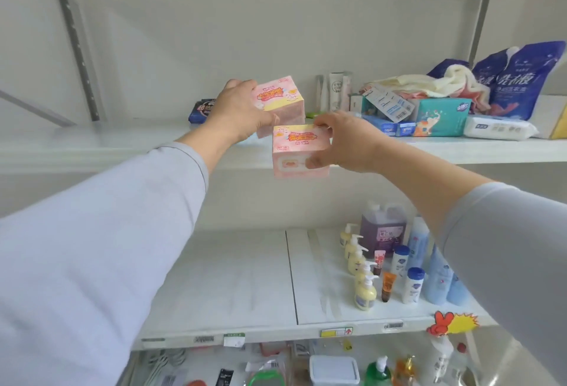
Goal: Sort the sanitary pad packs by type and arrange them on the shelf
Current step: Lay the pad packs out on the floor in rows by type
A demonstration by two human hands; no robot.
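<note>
While gripped — pink packs (pixel 302 149), both hands (pixel 346 143).

Bright, even, soft light; faint shadows, slight overall blur, wide-angle bowing at edges.

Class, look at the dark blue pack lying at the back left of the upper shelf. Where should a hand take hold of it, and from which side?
The dark blue pack lies low on the shelf, partly hidden behind the left hand and its pink box. Probably best to come from the open front left, and pinch its short near end, thumb on top; its far end cannot be seen.
</note>
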